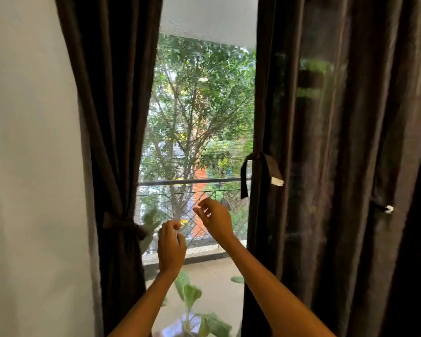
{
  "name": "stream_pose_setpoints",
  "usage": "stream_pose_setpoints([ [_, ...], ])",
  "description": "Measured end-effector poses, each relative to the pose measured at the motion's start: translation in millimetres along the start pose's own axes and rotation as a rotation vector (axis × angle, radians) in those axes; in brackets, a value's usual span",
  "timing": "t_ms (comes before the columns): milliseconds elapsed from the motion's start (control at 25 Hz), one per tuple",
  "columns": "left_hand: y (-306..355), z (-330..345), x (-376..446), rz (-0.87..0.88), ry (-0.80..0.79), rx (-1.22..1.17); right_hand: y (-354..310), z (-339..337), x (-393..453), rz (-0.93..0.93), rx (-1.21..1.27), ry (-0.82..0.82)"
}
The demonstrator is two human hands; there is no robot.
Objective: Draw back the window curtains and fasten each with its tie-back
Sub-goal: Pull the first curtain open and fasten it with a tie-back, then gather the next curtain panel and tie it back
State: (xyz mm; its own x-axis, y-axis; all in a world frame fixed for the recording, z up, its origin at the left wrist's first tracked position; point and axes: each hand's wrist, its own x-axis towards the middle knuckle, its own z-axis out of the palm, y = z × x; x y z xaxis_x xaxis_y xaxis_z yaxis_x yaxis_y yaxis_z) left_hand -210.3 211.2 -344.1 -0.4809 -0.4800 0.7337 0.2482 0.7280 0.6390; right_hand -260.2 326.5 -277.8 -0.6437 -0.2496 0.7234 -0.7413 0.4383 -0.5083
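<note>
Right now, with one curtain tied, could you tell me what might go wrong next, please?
1. The right tie-back hangs loose and open over the right curtain, so that curtain may swing back across the glass.
2. Both hands, left and right, hold nothing; reaching right could brush the plant below.

white wall [29,166] left | trees [199,105] outside | balcony railing [192,182] | potted plant [192,300] below

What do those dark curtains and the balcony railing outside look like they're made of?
The left curtain and right curtain look like a dark brown woven fabric, matte to faintly shiny: soft vertical folds, and light shows dimly through the right one. The balcony railing looks like grey metal, a smooth rail over thin lattice bars, though it is blurred.
</note>
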Motion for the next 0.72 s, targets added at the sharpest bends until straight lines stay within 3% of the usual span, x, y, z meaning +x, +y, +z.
stream_pose_setpoints([
  [120,45,43,18,-0.01,-0.054,-0.082,20,-55,16,-0.167,-0.118,0.16],
  [240,99,85,44,0.093,-0.055,-0.154,39,-112,39,-0.395,-0.268,0.345],
  [360,157,109,85,0.17,0.0,-0.226,45,-166,65,-0.463,-0.233,0.473],
  [520,245,116,136,0.36,0.085,-0.279,48,-218,112,-0.349,-0.12,0.587],
  [640,291,116,166,0.476,0.101,-0.225,43,-230,144,-0.165,-0.027,0.522],
  [720,309,118,188,0.454,0.111,-0.161,38,-231,162,-0.099,0.029,0.452],
])
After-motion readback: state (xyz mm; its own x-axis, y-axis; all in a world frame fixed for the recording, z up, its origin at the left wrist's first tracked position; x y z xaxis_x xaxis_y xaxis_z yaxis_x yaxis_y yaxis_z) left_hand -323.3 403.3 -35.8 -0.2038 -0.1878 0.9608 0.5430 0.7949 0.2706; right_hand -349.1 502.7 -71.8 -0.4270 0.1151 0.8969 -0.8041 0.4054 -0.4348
